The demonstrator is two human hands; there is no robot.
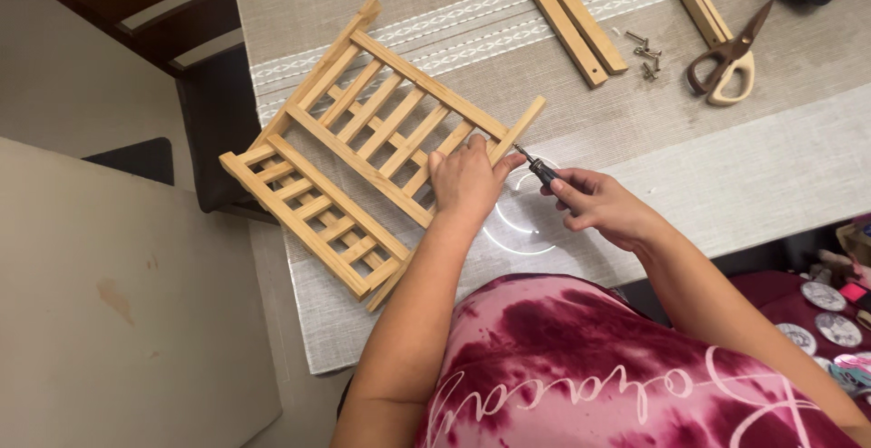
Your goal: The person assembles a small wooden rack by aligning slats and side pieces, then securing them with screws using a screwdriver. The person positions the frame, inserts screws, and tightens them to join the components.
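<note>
left hand [467, 179] pressed flat on slatted bamboo rack [363, 149], fingers together, near table's [771, 176] front edge. right hand [594, 201] pinching small screwdriver [537, 168] between thumb and fingers, tip at rack's side rail. loose screws [646, 53], scissors [729, 60], spare bamboo strips [567, 14] well apart behind.
</note>
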